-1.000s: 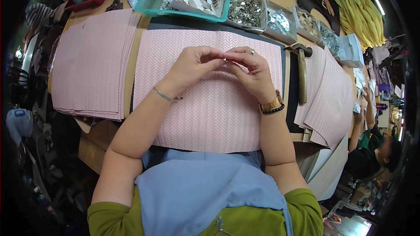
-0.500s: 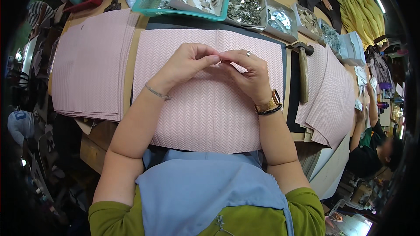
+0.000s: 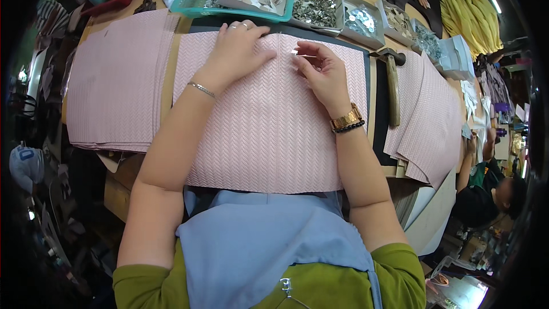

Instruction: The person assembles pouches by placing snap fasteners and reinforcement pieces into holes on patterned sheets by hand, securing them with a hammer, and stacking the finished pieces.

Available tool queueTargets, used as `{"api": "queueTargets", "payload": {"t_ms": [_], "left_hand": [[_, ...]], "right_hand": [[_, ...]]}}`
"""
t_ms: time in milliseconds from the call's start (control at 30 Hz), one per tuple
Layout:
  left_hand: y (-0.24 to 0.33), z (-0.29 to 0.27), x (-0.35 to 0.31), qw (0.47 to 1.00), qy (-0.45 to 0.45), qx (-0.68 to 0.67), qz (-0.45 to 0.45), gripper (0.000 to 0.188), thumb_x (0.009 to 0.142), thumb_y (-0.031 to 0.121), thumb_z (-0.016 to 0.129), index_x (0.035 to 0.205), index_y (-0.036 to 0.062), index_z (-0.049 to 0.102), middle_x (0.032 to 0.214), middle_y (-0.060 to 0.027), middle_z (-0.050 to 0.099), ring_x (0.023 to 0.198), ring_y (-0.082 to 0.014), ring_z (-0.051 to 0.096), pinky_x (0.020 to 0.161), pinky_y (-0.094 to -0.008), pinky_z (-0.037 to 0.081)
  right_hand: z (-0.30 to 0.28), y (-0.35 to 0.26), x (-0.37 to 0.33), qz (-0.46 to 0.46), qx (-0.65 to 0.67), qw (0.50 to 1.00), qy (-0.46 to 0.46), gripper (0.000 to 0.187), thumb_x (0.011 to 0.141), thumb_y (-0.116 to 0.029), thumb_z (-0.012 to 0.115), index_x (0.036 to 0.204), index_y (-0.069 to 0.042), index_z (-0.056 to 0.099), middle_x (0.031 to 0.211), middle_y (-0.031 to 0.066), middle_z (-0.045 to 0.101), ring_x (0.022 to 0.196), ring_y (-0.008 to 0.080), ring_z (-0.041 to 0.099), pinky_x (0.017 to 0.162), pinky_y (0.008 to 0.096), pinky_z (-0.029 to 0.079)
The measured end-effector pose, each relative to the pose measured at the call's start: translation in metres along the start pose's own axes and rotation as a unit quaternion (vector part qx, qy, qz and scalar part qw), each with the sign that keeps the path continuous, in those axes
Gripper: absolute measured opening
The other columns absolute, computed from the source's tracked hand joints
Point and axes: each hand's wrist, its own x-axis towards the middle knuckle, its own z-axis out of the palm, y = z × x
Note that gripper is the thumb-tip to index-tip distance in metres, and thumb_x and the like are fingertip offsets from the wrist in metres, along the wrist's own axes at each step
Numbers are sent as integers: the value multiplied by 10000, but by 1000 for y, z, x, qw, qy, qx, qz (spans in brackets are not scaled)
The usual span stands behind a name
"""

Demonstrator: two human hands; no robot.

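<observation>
A pink herringbone-textured sheet (image 3: 257,149) with a seam line down its middle lies in front of me on a dark board (image 3: 201,25). Over its upper left part rests my left hand (image 3: 237,46), open, fingers spread towards the far edge and holding nothing. Right of the seam, my right hand (image 3: 326,77) pinches a small white piece (image 3: 295,52) between thumb and fingertips. The piece is too small to make out its exact kind.
Pink sheets are stacked at left (image 3: 114,86) and right (image 3: 432,114). A hammer (image 3: 393,88) lies right of the board. At the back stand a teal basket (image 3: 177,6) holding a box of small pieces, and boxes of metal parts (image 3: 315,8). Another person (image 3: 486,189) works at far right.
My hands have come apart from their meeting point over the seam. The left moved up and left and spread its fingers; the right moved slightly right with the small white piece.
</observation>
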Motion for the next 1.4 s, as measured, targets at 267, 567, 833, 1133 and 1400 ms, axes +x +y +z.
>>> {"api": "queueTargets", "payload": {"t_ms": [267,567,833,1133,1400], "left_hand": [[-6,1,11,974,-50,-210,-61,279,916,235,792,1046,20,670,951,-53,700,844,-140,631,780,-316,519],[-17,10,14,858,-91,-485,-142,307,1004,126,722,1262,54,571,906,27,663,822,-21,558,707,-196,442],[-13,11,14,843,-95,-506,-154,297,1025,141,708,1274,77,559,814,87,563,733,16,453,623,-165,343],[-13,16,11,859,-63,-488,-145,303,1019,122,708,1277,71,557,827,76,584,743,8,471,640,-178,362],[-11,16,7,917,-6,-387,-94,315,987,120,733,1259,53,588,986,3,640,895,-46,565,764,-218,478]], "right_hand": [[6,-15,10,-68,-95,993,-14,218,954,-62,768,1155,-7,704,1102,84,763,983,132,740,801,280,616],[8,0,14,-50,-67,996,13,207,937,-79,801,1119,-13,726,1036,61,783,886,113,750,759,268,614],[9,5,14,-91,-76,993,0,186,931,-67,803,1101,-24,742,1036,74,798,878,115,759,778,265,619],[16,-1,12,-122,-149,981,-6,180,911,-58,815,1075,-10,757,1007,113,799,886,152,777,775,276,622],[18,6,19,-261,-237,936,-2,170,881,-64,810,1049,-47,788,1009,130,780,876,284,758,785,352,615]]}}
